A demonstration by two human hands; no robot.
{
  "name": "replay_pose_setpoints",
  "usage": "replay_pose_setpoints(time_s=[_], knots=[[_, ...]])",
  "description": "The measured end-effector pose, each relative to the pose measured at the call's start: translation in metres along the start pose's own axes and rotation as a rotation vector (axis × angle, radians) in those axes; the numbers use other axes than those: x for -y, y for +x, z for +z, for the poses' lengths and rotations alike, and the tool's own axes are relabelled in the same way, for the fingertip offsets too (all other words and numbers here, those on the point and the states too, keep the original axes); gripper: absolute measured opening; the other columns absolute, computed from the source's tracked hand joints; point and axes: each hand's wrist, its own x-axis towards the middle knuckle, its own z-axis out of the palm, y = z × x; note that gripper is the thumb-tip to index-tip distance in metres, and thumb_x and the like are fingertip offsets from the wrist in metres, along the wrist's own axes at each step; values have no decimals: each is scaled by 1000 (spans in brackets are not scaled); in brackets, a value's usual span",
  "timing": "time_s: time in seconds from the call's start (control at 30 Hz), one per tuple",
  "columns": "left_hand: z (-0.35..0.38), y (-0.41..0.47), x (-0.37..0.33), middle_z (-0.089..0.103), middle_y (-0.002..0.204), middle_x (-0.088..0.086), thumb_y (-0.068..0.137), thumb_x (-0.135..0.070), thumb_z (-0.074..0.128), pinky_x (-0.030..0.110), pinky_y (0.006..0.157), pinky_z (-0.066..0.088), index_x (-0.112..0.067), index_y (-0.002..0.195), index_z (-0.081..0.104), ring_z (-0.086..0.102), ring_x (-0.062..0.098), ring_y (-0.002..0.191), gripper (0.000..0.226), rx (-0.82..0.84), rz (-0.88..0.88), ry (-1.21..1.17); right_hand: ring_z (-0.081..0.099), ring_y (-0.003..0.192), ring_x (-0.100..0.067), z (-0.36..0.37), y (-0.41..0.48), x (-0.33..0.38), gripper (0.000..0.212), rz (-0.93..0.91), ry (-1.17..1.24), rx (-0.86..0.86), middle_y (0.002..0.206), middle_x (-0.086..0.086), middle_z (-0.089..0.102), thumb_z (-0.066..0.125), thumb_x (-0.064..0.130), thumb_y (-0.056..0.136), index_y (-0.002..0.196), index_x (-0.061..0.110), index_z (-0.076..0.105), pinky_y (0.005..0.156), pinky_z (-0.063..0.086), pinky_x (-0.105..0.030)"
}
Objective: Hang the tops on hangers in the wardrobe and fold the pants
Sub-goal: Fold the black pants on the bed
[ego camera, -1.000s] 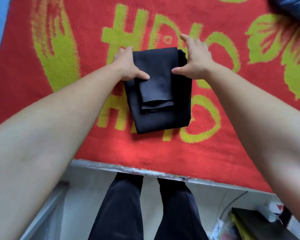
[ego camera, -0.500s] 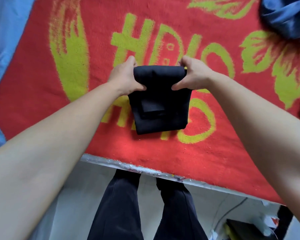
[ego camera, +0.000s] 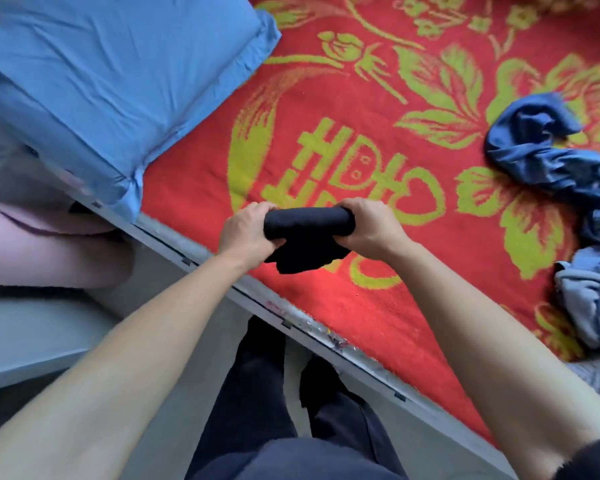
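Red bed blanket (ego camera: 395,306) fills the view, blue pillow (ego camera: 118,81) at 10. Risk: the black pants (ego camera: 309,233), dead centre, seem lifted off it w/ a loose flap hanging at 6. I reckon the fold spills open if either side slackens. Left grip (ego camera: 246,233) & right grip (ego camera: 371,226) are curled tight round the bundle's 2 ends.
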Motion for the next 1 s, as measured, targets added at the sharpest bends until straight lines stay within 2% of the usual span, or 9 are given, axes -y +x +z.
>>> replay_pose_setpoints(time_s=[0.13, 0.3, 0.53, 0.7, 0.83, 1.0], knots=[[-38, -79, 9, 65, 101, 4, 74, -28, 75, 39, 74, 51, -26, 109, 69, 63, 33, 94, 35, -139, -27, 19, 65, 92, -25, 2, -45, 46, 41, -174, -26, -29, 100, 4, 69, 71, 25, 70, 110, 27, 65, 76, 54, -39], [-88, -176, 43, 65, 105, 2, 75, -25, 73, 37, 77, 47, -25, 109, 68, 62, 29, 99, 34, -238, -98, 94, 65, 93, -22, 21, -92, 125, 41, -331, -39, -22, 101, 6, 70, 70, 29, 70, 111, 29, 65, 78, 53, -36], [-148, -337, 116, 65, 103, 0, 76, -26, 71, 34, 73, 47, -23, 101, 70, 61, 28, 96, 25, -467, -212, 41, 65, 94, -22, 62, -171, 267, 43, -553, -107, -14, 101, 7, 69, 71, 31, 67, 110, 29, 66, 80, 53, -36], [-170, -513, 205, 65, 101, 0, 75, -26, 72, 36, 72, 49, -24, 101, 69, 62, 29, 93, 26, -588, -278, 53, 67, 97, -25, 143, -268, 390, 46, -767, -227, -13, 103, 5, 72, 75, 39, 67, 111, 30, 66, 80, 54, -34], [-177, -665, 275, 65, 99, -2, 71, -22, 74, 37, 73, 49, -24, 97, 70, 62, 26, 95, 27, -727, -431, 68, 67, 99, -24, 223, -359, 489, 44, -976, -316, 45, 108, 6, 71, 72, 43, 73, 115, 31, 63, 81, 54, -35], [-178, -793, 329, 65, 98, -4, 68, -18, 78, 32, 72, 47, -23, 97, 70, 63, 24, 91, 31, -845, -587, 80, 66, 107, -21, 288, -437, 587, 52, -1166, -378, 78, 120, 9, 67, 70, 42, 76, 126, 33, 59, 87, 53, -35]])
